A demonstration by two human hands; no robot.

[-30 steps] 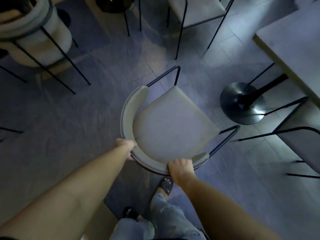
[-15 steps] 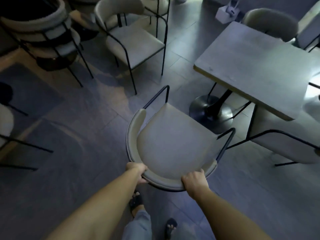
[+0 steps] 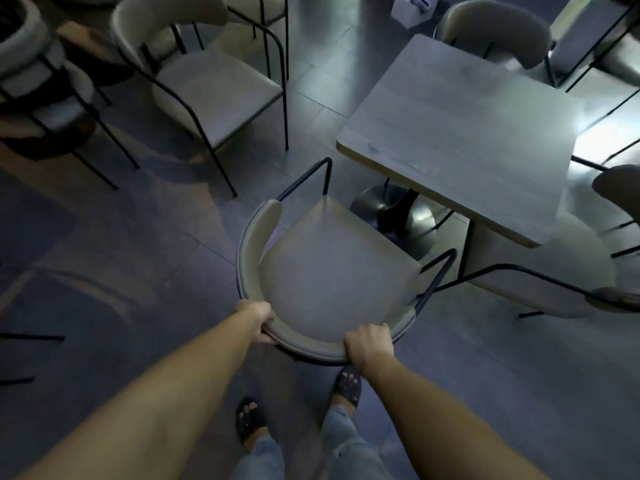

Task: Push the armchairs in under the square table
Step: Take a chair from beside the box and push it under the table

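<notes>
A beige armchair (image 3: 332, 271) with thin black legs stands right in front of me, its curved backrest nearest. My left hand (image 3: 258, 320) grips the backrest's left part and my right hand (image 3: 370, 346) grips its right part. The chair's front corner sits close to the near-left corner of the square grey table (image 3: 467, 133) and to the table's round metal base (image 3: 398, 220). A second armchair (image 3: 540, 285) is tucked under the table's near right side, and a third armchair (image 3: 495, 29) stands behind the table.
Another armchair (image 3: 207, 81) stands loose at the upper left, with stacked chairs (image 3: 34, 81) further left. More chair parts show at the right edge (image 3: 620, 188). A white box (image 3: 412, 8) lies on the floor at the top. My feet in sandals (image 3: 346, 386) are just behind the chair.
The held armchair has moved toward the table, which has come fully into view. I have stepped forward; both hands have kept their grip on the backrest.
</notes>
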